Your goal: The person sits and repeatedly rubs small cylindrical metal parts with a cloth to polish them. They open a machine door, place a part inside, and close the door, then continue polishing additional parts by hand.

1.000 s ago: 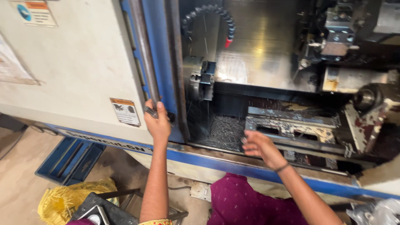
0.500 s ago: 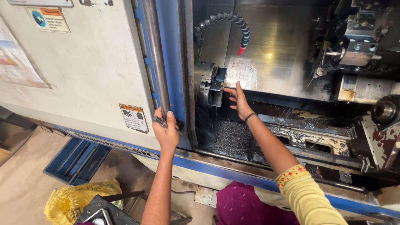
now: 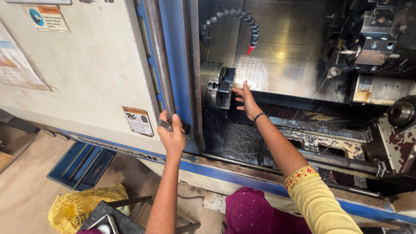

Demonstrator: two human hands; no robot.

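Note:
My left hand point(image 3: 171, 135) grips the lower end of the long metal door handle point(image 3: 159, 60) on the cream and blue sliding door point(image 3: 91, 73) of a lathe machine. My right hand point(image 3: 246, 100) reaches inside the open enclosure, fingers spread, fingertips at the chuck point(image 3: 220, 86) on the left wall. Whether the fingers pinch a small part there is hidden. A dark band sits on that wrist. Above the chuck hangs a segmented black coolant hose point(image 3: 242, 19) with a red tip.
Metal chips point(image 3: 241, 139) lie heaped in the machine bed below the chuck. The tool turret point(image 3: 372, 41) sits at upper right, a rusty tailstock part point(image 3: 401, 130) at right. On the floor lie a blue tray point(image 3: 80, 164), a yellow sack point(image 3: 76, 208) and a dark stool point(image 3: 108, 219).
My right hand moved from the machine bed at the front up and left to the chuck. My left hand stayed on the door handle. The view shifted closer.

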